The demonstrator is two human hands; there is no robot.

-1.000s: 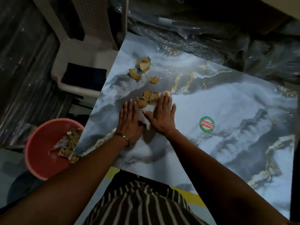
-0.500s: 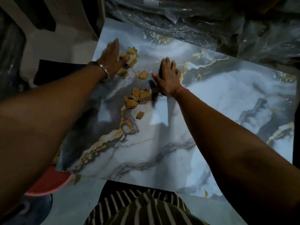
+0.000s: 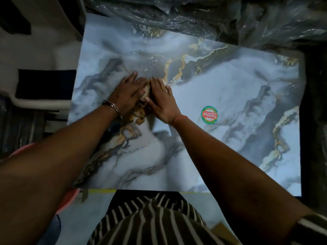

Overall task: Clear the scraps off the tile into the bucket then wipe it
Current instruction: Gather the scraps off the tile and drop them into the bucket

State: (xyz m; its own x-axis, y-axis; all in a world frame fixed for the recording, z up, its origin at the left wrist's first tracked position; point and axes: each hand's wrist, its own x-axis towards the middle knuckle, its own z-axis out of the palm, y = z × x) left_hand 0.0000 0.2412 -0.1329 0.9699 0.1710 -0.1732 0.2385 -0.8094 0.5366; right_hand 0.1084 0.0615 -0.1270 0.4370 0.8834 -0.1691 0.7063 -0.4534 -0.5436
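Note:
A large marbled grey-and-gold tile (image 3: pixel 221 82) lies flat in front of me. My left hand (image 3: pixel 126 93) and my right hand (image 3: pixel 160 101) are pressed together on its left-middle part, cupped around a small heap of tan scraps (image 3: pixel 146 92). Only a sliver of the scraps shows between my thumbs; the rest is hidden under my palms. The pink bucket (image 3: pixel 69 198) stands below the tile's near-left corner, mostly covered by my left forearm.
A round red-and-green sticker (image 3: pixel 209 114) is on the tile to the right of my hands. A white plastic chair (image 3: pixel 44 50) with a dark cloth (image 3: pixel 46 84) stands to the left. Crumpled plastic sheeting (image 3: pixel 194 18) lies beyond the far edge.
My hands, apart half a second ago at the far-left scraps, have swept together and pulled the scattered scraps into one heap between them. The view has shifted right, showing the sticker again.

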